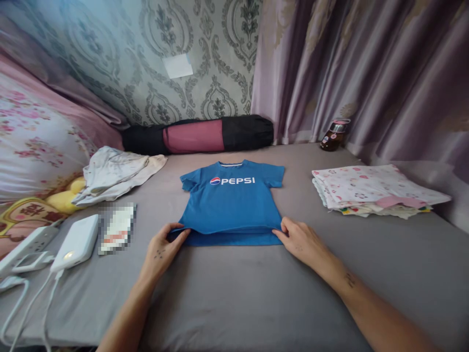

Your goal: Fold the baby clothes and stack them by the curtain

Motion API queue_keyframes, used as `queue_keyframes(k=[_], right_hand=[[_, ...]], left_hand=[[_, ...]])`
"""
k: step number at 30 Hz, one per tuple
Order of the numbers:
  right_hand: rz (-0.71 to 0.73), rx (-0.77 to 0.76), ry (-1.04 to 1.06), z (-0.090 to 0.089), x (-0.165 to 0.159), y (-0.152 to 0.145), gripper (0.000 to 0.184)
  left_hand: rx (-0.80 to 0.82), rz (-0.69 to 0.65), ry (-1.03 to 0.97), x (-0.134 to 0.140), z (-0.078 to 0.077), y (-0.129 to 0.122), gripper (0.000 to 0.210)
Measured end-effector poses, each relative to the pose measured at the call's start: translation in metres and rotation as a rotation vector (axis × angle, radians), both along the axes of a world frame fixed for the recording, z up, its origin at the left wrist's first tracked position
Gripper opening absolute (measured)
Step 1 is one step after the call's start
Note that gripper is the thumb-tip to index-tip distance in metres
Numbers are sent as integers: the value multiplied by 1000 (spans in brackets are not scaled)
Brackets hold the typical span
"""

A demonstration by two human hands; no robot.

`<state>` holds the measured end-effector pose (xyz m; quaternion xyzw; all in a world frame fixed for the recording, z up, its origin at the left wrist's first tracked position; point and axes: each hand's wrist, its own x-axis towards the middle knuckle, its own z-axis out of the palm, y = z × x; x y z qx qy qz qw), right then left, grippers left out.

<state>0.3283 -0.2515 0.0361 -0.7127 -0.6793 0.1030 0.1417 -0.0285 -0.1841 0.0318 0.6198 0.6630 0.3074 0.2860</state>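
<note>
A blue T-shirt (pixel 230 208) with a white PEPSI print lies front up on the grey bed sheet (pixel 234 298), its collar pointing away from me. At the bottom left corner of the hem, my left hand (pixel 163 249) pinches the fabric between thumb and fingers. My right hand (pixel 300 239) grips the bottom right corner in the same way. Between the hands the front layer is raised slightly, so the back layer shows as a strip below it. Both sleeves lie spread outward.
Folded printed cloths (pixel 366 188) are stacked on the right, near a dark bottle (pixel 334 136). A black and pink roll bag (pixel 194 136) lies along the wall. Leftward are a crumpled cloth (pixel 113 173), a white power bank (pixel 76 239) with cables and a power strip (pixel 25 249).
</note>
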Motion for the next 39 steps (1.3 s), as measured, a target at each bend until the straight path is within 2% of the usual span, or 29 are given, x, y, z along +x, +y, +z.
queue_keyframes(k=[4,8,12,16,21,27,30,33,37,39], right_hand=[[-26,-3,5,5,2,-1,18],[-56,-3,-39,9,5,-2,7],[-40,22,-65,15,7,-6,17],[37,10,-79,20,7,-11,25],[262,3,-3,18,10,-13,29],[398,-15,89,17,15,-9,30],[397,-62,141,23,17,-11,27],[387,-138,191,35,20,-14,24],[426,-275,224,52,25,-7,21],[409,-233,223,52,20,7,24]], left_hand=[[61,17,104,2,0,2,46],[88,27,220,-8,4,0,36],[124,-46,333,-23,6,-2,36],[170,-113,437,-32,2,-2,37],[179,-159,497,-39,-4,-3,32],[331,-380,452,-44,-2,0,30],[281,-482,459,-49,0,3,25],[174,-522,431,-56,7,8,23],[-7,-601,404,-57,30,20,22],[-42,-624,406,-44,40,30,23]])
